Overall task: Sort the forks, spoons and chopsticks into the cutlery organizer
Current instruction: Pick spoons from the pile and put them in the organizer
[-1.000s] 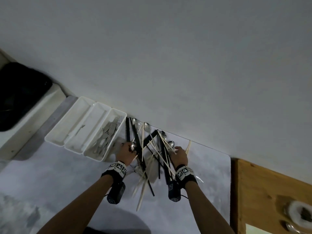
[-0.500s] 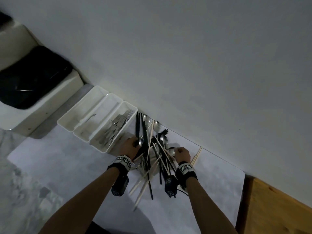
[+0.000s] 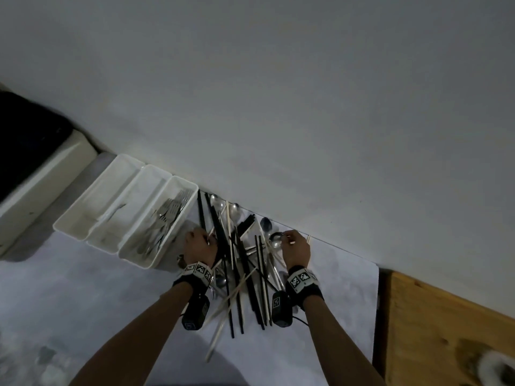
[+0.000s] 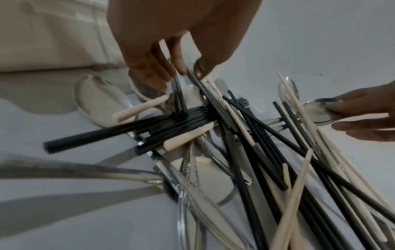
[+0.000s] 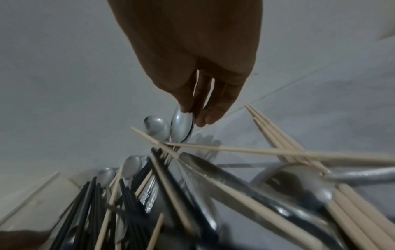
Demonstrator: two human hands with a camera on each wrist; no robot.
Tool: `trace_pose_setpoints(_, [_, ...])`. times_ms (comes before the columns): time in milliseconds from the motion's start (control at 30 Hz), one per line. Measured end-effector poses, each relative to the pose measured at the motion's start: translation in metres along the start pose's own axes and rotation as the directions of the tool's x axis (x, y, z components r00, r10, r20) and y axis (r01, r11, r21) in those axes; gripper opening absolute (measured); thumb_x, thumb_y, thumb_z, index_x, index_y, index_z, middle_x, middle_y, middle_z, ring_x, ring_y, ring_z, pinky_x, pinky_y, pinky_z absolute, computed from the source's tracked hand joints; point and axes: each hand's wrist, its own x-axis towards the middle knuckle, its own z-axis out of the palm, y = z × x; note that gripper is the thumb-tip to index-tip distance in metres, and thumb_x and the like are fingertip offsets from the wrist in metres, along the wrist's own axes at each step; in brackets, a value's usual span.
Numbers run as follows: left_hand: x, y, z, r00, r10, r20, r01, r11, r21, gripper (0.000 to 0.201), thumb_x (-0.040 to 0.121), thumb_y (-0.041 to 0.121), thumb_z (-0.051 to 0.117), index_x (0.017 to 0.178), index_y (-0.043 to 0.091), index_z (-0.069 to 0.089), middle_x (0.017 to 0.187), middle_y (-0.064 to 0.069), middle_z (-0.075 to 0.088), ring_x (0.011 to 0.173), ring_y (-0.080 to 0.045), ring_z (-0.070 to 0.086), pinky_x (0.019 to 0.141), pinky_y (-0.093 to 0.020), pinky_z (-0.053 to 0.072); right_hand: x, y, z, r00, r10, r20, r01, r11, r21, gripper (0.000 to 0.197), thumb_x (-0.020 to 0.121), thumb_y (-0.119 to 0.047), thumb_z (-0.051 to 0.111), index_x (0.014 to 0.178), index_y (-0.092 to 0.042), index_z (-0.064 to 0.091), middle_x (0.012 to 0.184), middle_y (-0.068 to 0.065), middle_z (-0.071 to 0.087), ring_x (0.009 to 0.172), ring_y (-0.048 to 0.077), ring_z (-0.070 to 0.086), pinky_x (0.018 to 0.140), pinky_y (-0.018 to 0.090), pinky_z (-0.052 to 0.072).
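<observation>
2 hands work the tangled pile: the right hand (image 3: 296,247) has gone from resting closed on it to pinching the bowl of a shiny steel spoon (image 5: 181,124) at its far edge. The left hand (image 3: 200,245) still curls into black chopsticks (image 4: 193,116); forks fill 1 slot of the white plastic three-slot organizer (image 3: 83,213), so spoon-sorting looks next.

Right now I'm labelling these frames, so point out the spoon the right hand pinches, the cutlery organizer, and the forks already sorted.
spoon (image 5: 181,124), right wrist view, on its bowl.
cutlery organizer (image 3: 92,203), head view, on its left outer wall.
forks (image 3: 167,215), head view, on the bunched tines in the right compartment.
</observation>
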Motion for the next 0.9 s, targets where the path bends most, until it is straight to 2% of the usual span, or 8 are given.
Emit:
trace_pose_setpoints(100, [-0.007,-0.001,-0.005,0.991,-0.070,-0.114,0.074,0.996,0.039,0.048,0.075,0.019,0.062,0.118,0.001,0.054,0.122,-0.028,0.050,0.114,-0.044,0.046,0.091,-0.050,0.040,0.002,-0.004,-0.004,0.999,-0.028,-0.034,0.029,0.999,0.030,0.009,0.089,-0.015,0.057,0.091,-0.015,0.067,0.092,0.003,0.071,0.074,0.020,0.061,0.068,0.027,0.044])
trace_pose_setpoints(200, [-0.004,-0.011,-0.008,0.990,-0.129,-0.062,0.132,0.990,0.042,0.057,0.076,0.032,0.061,0.120,-0.003,0.053,0.122,-0.030,0.051,0.116,-0.044,0.047,0.095,-0.051,0.040,0.005,-0.008,-0.003,0.996,-0.044,-0.076,0.048,0.998,0.049,0.011,0.090,-0.013,0.055,0.090,-0.017,0.065,0.083,0.000,0.068,0.072,0.024,0.063,0.064,0.027,0.043])
trace_pose_setpoints(267, [0.004,-0.024,-0.010,0.993,-0.107,0.052,0.101,0.990,0.098,0.051,0.077,0.039,0.050,0.103,-0.004,0.061,0.107,-0.026,0.062,0.099,-0.041,0.060,0.085,-0.048,0.052,0.006,-0.012,-0.003,0.992,-0.063,-0.106,0.068,0.997,0.045,0.015,0.090,-0.010,0.052,0.091,-0.018,0.065,0.083,0.002,0.069,0.069,0.024,0.061,0.062,0.027,0.041])
trace_pose_setpoints(367, [0.009,-0.030,-0.022,0.987,-0.116,0.110,0.105,0.989,0.102,0.024,0.076,0.025,0.055,0.069,0.005,0.067,0.069,-0.011,0.071,0.062,-0.028,0.066,0.056,-0.031,0.056,0.006,-0.021,-0.007,0.986,-0.084,-0.146,0.092,0.994,0.052,0.018,0.090,-0.007,0.050,0.093,-0.018,0.064,0.088,-0.001,0.069,0.073,0.018,0.058,0.064,0.025,0.039])
trace_pose_setpoints(433, [0.008,-0.032,-0.028,0.987,-0.102,0.125,0.096,0.994,0.054,0.023,0.079,0.019,0.060,0.064,0.004,0.068,0.063,-0.011,0.070,0.059,-0.027,0.066,0.053,-0.028,0.053,0.006,-0.027,-0.010,0.980,-0.092,-0.174,0.107,0.991,0.079,0.019,0.090,-0.006,0.050,0.095,-0.017,0.064,0.091,-0.001,0.068,0.078,0.015,0.057,0.065,0.025,0.040])
trace_pose_setpoints(633, [0.002,-0.048,-0.035,0.984,-0.125,0.129,0.121,0.992,0.032,0.015,0.087,0.016,0.053,0.097,0.010,0.062,0.104,-0.015,0.067,0.101,-0.034,0.063,0.082,-0.036,0.050,-0.003,-0.042,-0.016,0.964,-0.144,-0.224,0.176,0.975,0.132,0.022,0.088,-0.003,0.049,0.095,-0.017,0.064,0.096,-0.001,0.069,0.084,0.015,0.059,0.067,0.025,0.040])
trace_pose_setpoints(800, [-0.010,-0.067,-0.035,0.978,-0.144,0.154,0.146,0.989,0.000,0.047,0.078,0.030,0.062,0.116,0.006,0.049,0.115,-0.024,0.061,0.105,-0.040,0.060,0.089,-0.044,0.052,-0.016,-0.046,-0.010,0.951,-0.175,-0.255,0.221,0.962,0.163,0.015,0.090,-0.012,0.051,0.093,-0.020,0.063,0.096,-0.002,0.069,0.086,0.016,0.061,0.073,0.028,0.048])
trace_pose_setpoints(900, [-0.022,-0.074,-0.038,0.962,-0.219,0.163,0.225,0.974,-0.018,0.059,0.076,0.028,0.066,0.123,0.000,0.045,0.117,-0.025,0.060,0.106,-0.040,0.060,0.091,-0.042,0.051,-0.025,-0.052,-0.005,0.935,-0.202,-0.293,0.251,0.957,0.142,0.018,0.093,-0.010,0.047,0.100,-0.016,0.062,0.102,-0.001,0.066,0.087,0.013,0.058,0.074,0.022,0.041])
